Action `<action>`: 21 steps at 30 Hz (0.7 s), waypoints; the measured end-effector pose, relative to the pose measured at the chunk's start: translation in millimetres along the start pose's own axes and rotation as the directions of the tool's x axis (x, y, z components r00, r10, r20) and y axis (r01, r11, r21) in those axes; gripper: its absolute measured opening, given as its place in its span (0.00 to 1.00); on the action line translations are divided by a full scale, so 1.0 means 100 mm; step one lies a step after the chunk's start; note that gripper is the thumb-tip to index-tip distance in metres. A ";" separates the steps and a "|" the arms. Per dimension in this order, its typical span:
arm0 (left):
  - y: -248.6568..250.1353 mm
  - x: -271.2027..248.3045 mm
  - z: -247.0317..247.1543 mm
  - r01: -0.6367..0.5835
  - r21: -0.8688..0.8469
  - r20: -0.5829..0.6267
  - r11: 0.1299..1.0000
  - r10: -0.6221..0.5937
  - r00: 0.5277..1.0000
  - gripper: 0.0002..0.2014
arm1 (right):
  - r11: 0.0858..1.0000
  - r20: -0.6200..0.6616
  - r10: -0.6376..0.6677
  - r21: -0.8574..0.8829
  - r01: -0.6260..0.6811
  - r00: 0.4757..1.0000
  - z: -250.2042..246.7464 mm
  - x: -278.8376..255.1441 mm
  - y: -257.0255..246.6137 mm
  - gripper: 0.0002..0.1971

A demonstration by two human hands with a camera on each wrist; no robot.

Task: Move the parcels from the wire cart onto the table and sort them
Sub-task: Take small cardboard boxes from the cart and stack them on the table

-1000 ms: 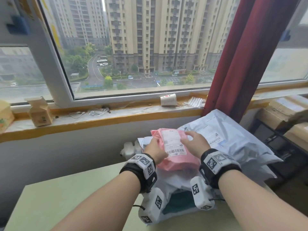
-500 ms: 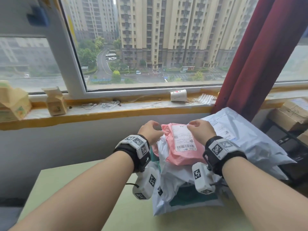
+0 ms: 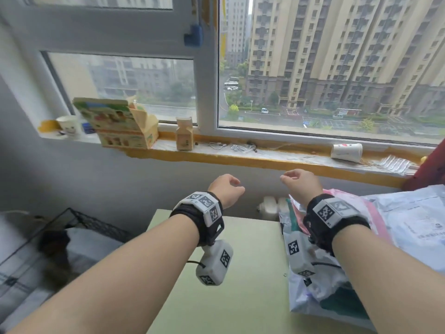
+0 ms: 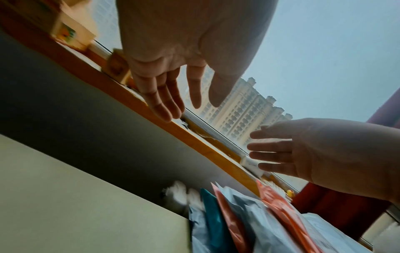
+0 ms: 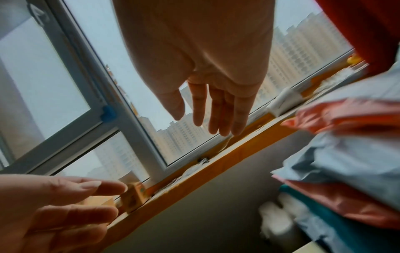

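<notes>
Both my hands hang in the air above the far edge of the pale green table, fingers relaxed and holding nothing. My left hand is about a hand's width left of my right hand. The left wrist view shows the left hand with loose straight fingers, and the right wrist view shows the right hand the same way. A pile of parcels lies on the table's right side: a pink parcel between grey-white mailers. The black wire cart stands at lower left with a grey parcel inside.
The window sill behind the table carries an open carton, a small box, a paper cup on its side and loose cables. A red curtain hangs at the right. White pipe fittings sit below the sill.
Both hands have let go of the pink parcel on the pile and lifted up and to the left. The head view has swung left, so the wire cart now shows.
</notes>
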State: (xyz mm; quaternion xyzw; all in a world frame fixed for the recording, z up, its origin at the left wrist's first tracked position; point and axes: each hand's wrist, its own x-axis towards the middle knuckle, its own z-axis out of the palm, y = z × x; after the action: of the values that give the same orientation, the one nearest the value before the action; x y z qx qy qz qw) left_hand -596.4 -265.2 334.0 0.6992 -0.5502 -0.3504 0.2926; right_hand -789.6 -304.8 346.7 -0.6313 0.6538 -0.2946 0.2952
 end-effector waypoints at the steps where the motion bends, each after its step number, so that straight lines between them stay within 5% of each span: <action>1: -0.10 -0.03 -0.12 0.014 -0.010 -0.020 1.000 -0.014 1.000 0.16 | 1.000 0.019 -0.020 -0.007 0.020 1.000 0.13 -0.02 -0.09 0.14; 11: -1.16 -0.56 -1.31 0.150 -0.086 -0.232 0.985 -0.167 0.958 0.15 | 0.979 0.188 -0.189 -0.038 0.199 0.964 1.39 -0.43 -1.05 0.14; 21: -2.38 -1.29 -2.31 0.270 -0.187 -0.392 0.944 -0.324 0.861 0.13 | 0.961 0.387 -0.253 -0.007 0.277 0.887 2.72 -1.07 -1.80 0.15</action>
State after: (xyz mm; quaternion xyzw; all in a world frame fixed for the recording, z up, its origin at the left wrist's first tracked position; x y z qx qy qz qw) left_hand -293.4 -80.7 301.2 0.8144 -0.3371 -0.2679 0.3891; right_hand -463.1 -206.3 307.8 -0.7686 0.5002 -0.1829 0.3544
